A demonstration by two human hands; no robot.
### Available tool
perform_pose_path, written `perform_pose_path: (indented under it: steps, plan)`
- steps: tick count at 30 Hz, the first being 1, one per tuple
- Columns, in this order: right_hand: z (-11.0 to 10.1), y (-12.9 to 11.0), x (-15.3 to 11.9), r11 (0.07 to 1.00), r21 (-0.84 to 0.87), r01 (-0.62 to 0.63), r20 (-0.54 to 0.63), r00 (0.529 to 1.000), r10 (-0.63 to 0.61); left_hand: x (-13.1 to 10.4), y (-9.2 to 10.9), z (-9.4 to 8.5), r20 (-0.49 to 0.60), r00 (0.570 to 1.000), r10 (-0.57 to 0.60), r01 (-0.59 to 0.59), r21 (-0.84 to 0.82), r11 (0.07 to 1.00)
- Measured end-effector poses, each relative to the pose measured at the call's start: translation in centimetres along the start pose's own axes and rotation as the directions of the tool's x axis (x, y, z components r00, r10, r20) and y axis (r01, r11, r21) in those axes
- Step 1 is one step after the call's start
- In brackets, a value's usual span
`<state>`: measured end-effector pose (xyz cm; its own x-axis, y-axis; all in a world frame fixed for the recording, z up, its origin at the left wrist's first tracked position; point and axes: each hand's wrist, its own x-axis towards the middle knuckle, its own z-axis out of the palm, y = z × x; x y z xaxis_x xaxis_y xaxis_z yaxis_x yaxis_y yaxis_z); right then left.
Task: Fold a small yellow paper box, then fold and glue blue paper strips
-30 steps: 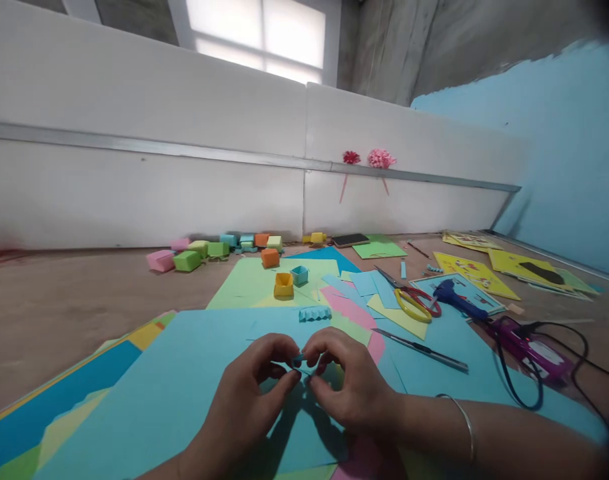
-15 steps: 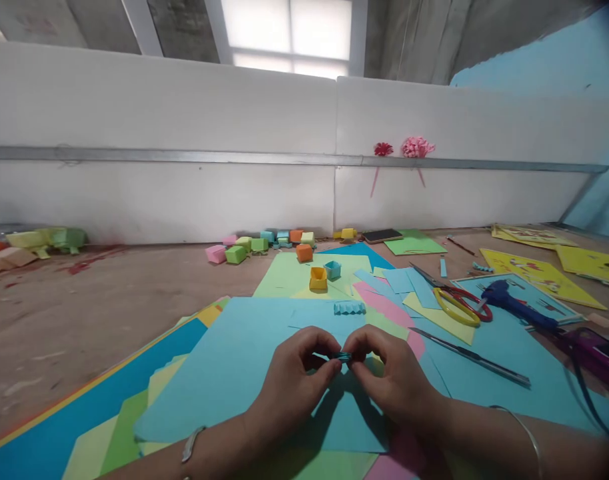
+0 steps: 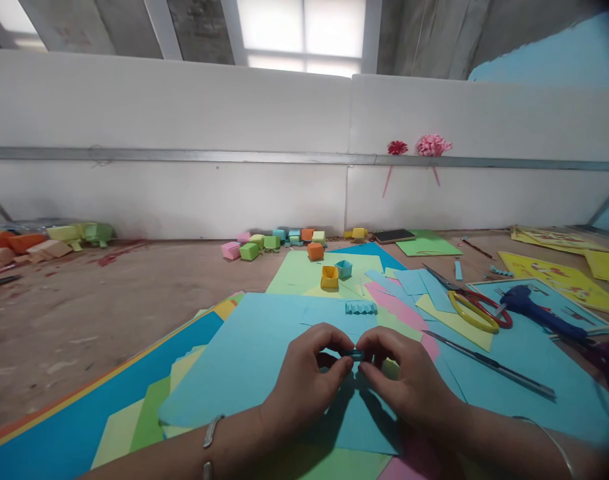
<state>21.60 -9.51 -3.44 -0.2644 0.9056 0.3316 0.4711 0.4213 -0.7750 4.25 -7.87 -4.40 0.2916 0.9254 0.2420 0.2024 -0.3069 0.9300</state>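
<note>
Between my fingertips is a small folded strip of blue paper (image 3: 355, 355), held just above a large light-blue sheet (image 3: 224, 360). My left hand (image 3: 312, 370) pinches its left end, thumb and forefinger closed. The right end is pinched by my right hand (image 3: 407, 370) in the same way. Part of the strip is hidden by the fingers. Just beyond the hands lies a pleated blue paper strip (image 3: 361, 308). Farther back stand an open yellow paper box (image 3: 329, 277) and a small blue paper box (image 3: 343, 269).
To the right lie a utility knife (image 3: 494, 367), scissors (image 3: 472, 310) with red and yellow handles, and a blue glue gun (image 3: 539, 313). Several small paper cubes (image 3: 249, 251) sit along the white wall. A black phone (image 3: 394, 236) lies near a green sheet (image 3: 427, 243).
The view has turned slightly left, so everything sits farther right in it. Both hands still pinch the folded strip, which now shows a little more between the fingertips.
</note>
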Motion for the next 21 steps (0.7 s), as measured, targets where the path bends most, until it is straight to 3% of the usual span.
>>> perform_pose_path:
  steps: [21]
  plan:
    - [0.63,0.01,-0.37,0.999,-0.027,0.024,-0.009,1.0,-0.024,-0.15,0.57,0.17,0.047,0.999,-0.028,0.025,0.054,0.998]
